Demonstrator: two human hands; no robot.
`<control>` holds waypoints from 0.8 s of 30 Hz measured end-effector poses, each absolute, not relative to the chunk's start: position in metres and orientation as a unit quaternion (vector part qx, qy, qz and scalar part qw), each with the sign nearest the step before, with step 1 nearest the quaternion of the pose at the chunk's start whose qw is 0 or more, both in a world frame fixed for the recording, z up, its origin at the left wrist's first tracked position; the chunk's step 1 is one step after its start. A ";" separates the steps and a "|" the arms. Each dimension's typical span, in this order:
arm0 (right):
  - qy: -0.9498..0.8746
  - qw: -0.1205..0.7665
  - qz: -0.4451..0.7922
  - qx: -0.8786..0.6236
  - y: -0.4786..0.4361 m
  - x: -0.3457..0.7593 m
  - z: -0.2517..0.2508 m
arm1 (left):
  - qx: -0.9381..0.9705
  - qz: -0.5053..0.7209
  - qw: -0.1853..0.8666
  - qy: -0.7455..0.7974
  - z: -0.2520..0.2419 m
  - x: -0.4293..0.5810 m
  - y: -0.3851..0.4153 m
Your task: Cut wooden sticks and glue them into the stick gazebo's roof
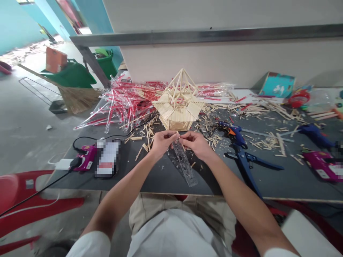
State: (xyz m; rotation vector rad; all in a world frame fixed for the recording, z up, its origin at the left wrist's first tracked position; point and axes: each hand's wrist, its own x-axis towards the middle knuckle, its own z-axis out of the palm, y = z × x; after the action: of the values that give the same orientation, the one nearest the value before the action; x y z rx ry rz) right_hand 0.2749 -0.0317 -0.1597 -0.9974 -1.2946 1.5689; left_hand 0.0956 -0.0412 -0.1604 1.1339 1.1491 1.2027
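My left hand [162,142] and my right hand [195,142] meet over the dark table [150,178], fingers pinched together on a short thin wooden stick [179,134] held between them. A clear plastic ruler [184,162] lies on the table just under and in front of my hands. Behind them stands a small house model of wooden sticks [179,103] with a pointed open roof frame.
A pile of red-and-clear wrappers [125,101] lies at the back left. Stick offcuts litter the table. A blue glue gun [233,132] and blue cutters [248,167] lie to the right, a second glue gun [314,134] farther right. Pink devices [85,159] sit left, with a cable.
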 end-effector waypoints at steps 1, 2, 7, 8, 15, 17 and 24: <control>-0.517 0.423 0.628 -0.399 -0.032 0.275 -0.160 | 0.476 0.504 0.535 0.483 -0.160 0.096 -0.041; -0.516 0.423 0.628 -0.400 -0.032 0.275 -0.160 | 0.477 0.503 0.536 0.483 -0.160 0.096 -0.041; -0.510 0.424 0.632 -0.402 -0.032 0.276 -0.160 | 0.478 0.501 0.538 0.481 -0.160 0.096 -0.042; -0.509 0.424 0.632 -0.402 -0.032 0.277 -0.160 | 0.478 0.502 0.537 0.482 -0.159 0.096 -0.042; -0.507 0.424 0.631 -0.407 -0.032 0.276 -0.160 | 0.474 0.504 0.537 0.483 -0.157 0.097 -0.043; -0.506 0.424 0.631 -0.407 -0.032 0.276 -0.161 | 0.472 0.504 0.537 0.484 -0.157 0.097 -0.042; -0.501 0.425 0.633 -0.409 -0.032 0.276 -0.163 | 0.470 0.504 0.541 0.482 -0.157 0.097 -0.041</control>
State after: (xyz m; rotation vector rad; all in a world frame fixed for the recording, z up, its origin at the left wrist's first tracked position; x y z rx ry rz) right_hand 0.2760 -0.0322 -0.1628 -1.0219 -1.2533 1.5827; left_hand 0.0968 -0.0414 -0.1569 1.1165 1.1462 1.1976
